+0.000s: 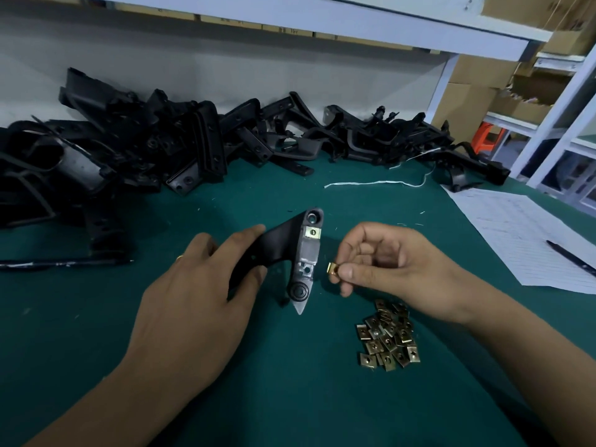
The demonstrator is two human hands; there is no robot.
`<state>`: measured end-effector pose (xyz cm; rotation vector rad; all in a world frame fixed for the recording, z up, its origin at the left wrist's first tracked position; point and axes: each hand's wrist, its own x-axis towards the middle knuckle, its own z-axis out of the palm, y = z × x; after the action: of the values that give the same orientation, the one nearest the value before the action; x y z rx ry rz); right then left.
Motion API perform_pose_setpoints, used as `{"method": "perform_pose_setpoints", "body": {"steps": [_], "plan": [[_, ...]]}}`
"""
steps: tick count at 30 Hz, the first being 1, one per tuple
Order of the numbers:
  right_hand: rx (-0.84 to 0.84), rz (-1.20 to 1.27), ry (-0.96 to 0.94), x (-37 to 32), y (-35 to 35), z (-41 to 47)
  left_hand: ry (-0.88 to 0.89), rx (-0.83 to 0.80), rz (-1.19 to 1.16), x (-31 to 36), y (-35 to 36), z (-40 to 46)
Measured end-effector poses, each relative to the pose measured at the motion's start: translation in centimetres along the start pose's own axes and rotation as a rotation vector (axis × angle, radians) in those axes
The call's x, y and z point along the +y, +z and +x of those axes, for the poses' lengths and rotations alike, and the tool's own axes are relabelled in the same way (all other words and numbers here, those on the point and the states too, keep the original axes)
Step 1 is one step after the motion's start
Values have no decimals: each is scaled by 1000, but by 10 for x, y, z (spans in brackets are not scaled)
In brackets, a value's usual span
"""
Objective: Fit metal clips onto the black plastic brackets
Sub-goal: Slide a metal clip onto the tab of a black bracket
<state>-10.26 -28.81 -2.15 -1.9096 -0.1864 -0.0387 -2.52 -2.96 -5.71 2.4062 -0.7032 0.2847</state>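
One clip is already fitted on the bracket gripped by the left hand at frame centre, while a second clip is pinched in the right hand, with the bracket pile at upper left untouched.

Both forearms enter from the lower edge and converge toward the centre. Left hand: back of the hand up, fingers extended forward and curled over the black plastic bracket, thumb underneath out of sight; a ring sits on one finger. Right hand: turned palm-inward, fingers curled, thumb and forefinger pinching a single metal clip at their tips, just beside the bracket's right edge. The two hands are near each other but apart.
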Motion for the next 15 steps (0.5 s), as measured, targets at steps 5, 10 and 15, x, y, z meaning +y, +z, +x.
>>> {"method": "perform_pose_setpoints", "body": {"steps": [5, 10, 15], "plan": [[35, 153, -47, 0, 16, 4, 5, -5, -15, 0, 0, -1], [30, 162, -49, 0, 21, 5, 13, 9, -12, -1, 1, -1], [31, 140, -79, 0, 22, 5, 18, 19, -9, -1, 1, 0]]}}
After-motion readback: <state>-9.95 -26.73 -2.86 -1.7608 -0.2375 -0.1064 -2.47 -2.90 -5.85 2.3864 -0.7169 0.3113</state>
